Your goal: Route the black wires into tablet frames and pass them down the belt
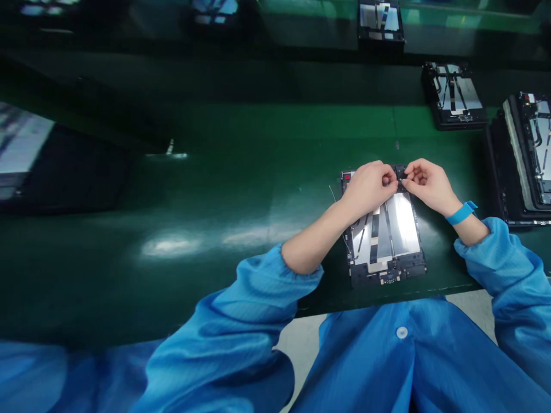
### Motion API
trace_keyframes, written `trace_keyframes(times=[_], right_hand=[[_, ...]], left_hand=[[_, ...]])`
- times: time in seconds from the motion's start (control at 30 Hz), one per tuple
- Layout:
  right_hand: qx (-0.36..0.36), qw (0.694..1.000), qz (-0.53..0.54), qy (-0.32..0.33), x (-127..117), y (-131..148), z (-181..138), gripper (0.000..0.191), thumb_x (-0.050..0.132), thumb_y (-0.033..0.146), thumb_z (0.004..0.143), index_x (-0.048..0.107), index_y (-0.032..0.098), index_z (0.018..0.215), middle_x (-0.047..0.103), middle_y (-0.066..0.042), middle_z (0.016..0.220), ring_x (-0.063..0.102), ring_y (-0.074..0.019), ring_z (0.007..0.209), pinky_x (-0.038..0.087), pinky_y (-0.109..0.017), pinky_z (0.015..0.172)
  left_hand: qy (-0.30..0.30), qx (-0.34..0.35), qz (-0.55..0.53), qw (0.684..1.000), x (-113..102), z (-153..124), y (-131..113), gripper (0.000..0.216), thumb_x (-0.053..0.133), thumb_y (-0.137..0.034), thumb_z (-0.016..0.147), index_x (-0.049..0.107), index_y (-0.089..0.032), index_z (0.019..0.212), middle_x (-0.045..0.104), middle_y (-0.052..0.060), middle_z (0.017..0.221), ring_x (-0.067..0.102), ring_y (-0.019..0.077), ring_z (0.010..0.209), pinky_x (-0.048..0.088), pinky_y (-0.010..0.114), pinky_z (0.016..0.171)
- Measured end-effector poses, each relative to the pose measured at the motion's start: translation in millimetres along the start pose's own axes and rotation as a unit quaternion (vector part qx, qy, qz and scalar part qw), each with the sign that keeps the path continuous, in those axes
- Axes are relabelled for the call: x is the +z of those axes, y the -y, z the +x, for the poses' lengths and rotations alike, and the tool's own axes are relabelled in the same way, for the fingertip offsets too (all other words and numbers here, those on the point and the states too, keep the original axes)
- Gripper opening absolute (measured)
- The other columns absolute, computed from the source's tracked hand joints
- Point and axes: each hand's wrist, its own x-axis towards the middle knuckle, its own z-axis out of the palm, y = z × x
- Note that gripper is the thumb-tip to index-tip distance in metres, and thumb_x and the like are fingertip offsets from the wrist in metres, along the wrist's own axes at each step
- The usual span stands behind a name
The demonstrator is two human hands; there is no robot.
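An opened tablet [407, 229], its silver inside and black flex cables showing, lies on the green tabletop close to the front edge. Over its far end both hands meet. My left hand [371, 184] crosses the upper part of the tablet, thumb and forefinger pinched near the top right corner. From the other side my right hand [427, 180], with a blue band on the wrist, pinches at the same corner. Whatever sits between the fingertips is too small to make out. A thin wire [332, 194] sticks out at the tablet's left side.
Stacked tablet units [523, 160] stand at the right edge, with another small stack [458, 94] behind them. One more unit [381, 23] rests on the raised strip at the back. At far left is a blurred dark unit [64, 166]. A small pale object [170, 148] lies left of centre.
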Motion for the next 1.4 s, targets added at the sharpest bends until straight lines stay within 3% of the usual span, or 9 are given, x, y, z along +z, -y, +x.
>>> trace_keyframes(times=[0.17,0.63,0.83,1.23,1.4], right_hand=[[0.032,0.998,0.029,0.048,-2.0,-6.4,0.7,0.023,0.077,0.034,0.067,0.063,0.022,0.082,0.062,0.003,0.073,0.056,-0.0129,0.067,0.048,-0.029,0.066],[0.059,0.993,0.078,0.064,-5.5,-1.9,0.2,0.042,0.093,0.045,0.063,0.063,0.022,0.082,0.062,0.003,0.076,0.057,-0.0123,0.070,0.055,-0.031,0.070],[0.045,0.995,0.052,0.070,-5.5,-4.4,0.4,0.035,0.086,0.041,0.067,0.060,0.022,0.083,0.059,0.003,0.076,0.056,-0.0124,0.069,0.053,-0.031,0.068],[0.057,0.993,0.073,0.068,-7.4,-7.3,2.8,0.033,0.086,0.035,0.063,0.062,0.022,0.082,0.060,0.004,0.074,0.055,-0.0117,0.068,0.051,-0.029,0.066],[0.043,0.997,0.019,0.060,-2.2,-3.1,2.5,0.023,0.078,0.023,0.069,0.059,0.022,0.081,0.058,0.004,0.073,0.054,-0.0115,0.065,0.048,-0.028,0.063]], left_hand=[[0.001,0.002,0.027,1.000,2.5,-0.9,6.4,0.012,0.060,-0.017,0.084,0.071,-0.020,0.081,0.067,0.005,0.082,0.063,0.0224,0.081,0.050,0.037,0.079],[-0.005,0.006,0.018,1.000,1.6,-7.3,6.5,0.013,0.059,-0.019,0.090,0.071,-0.019,0.083,0.069,0.007,0.087,0.064,0.0231,0.084,0.049,0.038,0.080],[-0.008,0.009,0.018,1.000,3.4,-6.5,7.7,0.014,0.060,-0.020,0.091,0.072,-0.019,0.084,0.069,0.007,0.086,0.063,0.0228,0.084,0.050,0.038,0.080],[-0.011,0.009,0.026,1.000,7.2,-4.3,8.1,0.016,0.059,-0.020,0.091,0.073,-0.019,0.084,0.068,0.007,0.084,0.063,0.0234,0.085,0.050,0.039,0.081],[-0.002,0.003,0.018,1.000,0.1,-2.6,2.8,0.014,0.059,-0.020,0.090,0.073,-0.018,0.087,0.069,0.008,0.089,0.064,0.0245,0.089,0.051,0.039,0.085]])
